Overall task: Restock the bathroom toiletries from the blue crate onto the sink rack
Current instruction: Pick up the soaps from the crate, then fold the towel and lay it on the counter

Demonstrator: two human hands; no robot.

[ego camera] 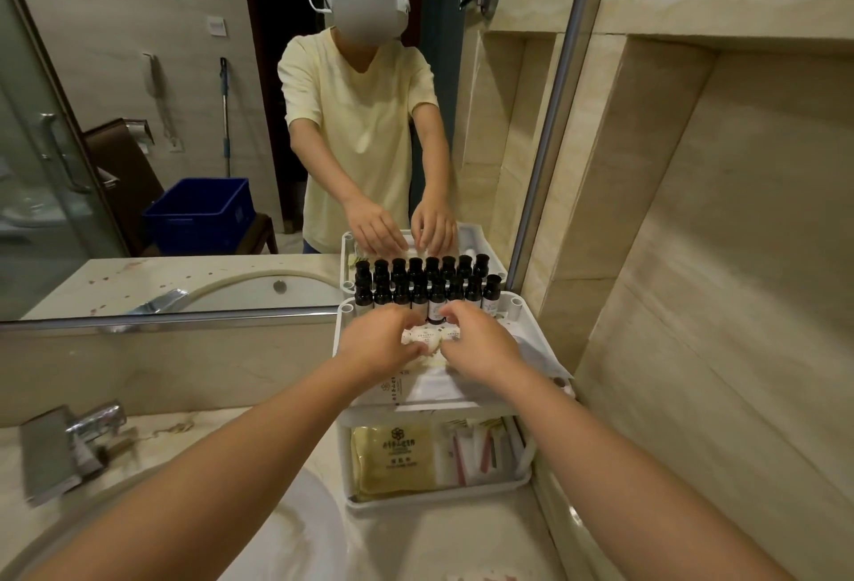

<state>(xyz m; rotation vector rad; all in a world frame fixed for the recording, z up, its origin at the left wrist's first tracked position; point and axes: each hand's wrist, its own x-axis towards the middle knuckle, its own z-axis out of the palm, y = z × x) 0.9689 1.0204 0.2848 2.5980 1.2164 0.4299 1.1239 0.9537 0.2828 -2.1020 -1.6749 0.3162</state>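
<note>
Just before the bottle row (427,294), both our hands pinch round soaps (427,336).
Left hand (379,342), right hand (480,344): packets look light, slippery; grip edges.

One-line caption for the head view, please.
Both hands, left and right, set small white packets on the rack's top shelf before dark bottles.

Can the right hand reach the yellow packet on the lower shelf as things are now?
Probably yes. The yellow packet faces the shelf's open front below the right hand, but that hand is busy with the small white packets.
</note>
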